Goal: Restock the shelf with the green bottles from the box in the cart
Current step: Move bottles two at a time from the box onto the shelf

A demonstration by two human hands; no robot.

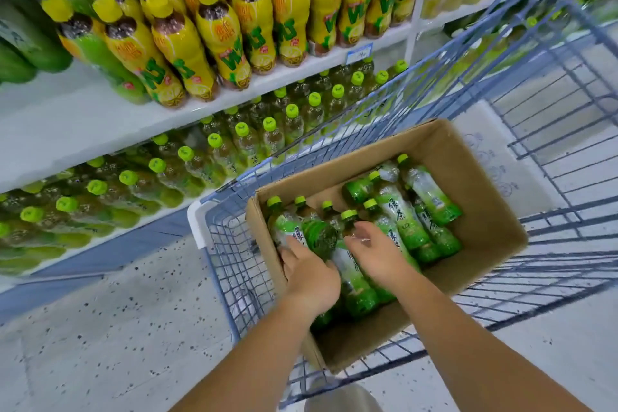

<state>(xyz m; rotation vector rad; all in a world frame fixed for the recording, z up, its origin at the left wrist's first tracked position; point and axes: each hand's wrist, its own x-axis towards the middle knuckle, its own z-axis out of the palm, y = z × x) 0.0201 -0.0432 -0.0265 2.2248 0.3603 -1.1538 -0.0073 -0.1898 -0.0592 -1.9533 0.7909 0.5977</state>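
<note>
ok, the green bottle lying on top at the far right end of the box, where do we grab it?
Probably best to grip the bottle around its labelled mid-body from above, with the fingers across its length. It lies on its side on top of the pile, its cap pointing toward the shelf and its upper face exposed. The neighbouring bottles crowd its left side, so a sideways approach looks cramped.

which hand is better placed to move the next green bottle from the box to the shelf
Left. The left hand curls round a green plastic bottle at the shelf-side end of the brown cardboard box; the right hand only rests on others.
</note>
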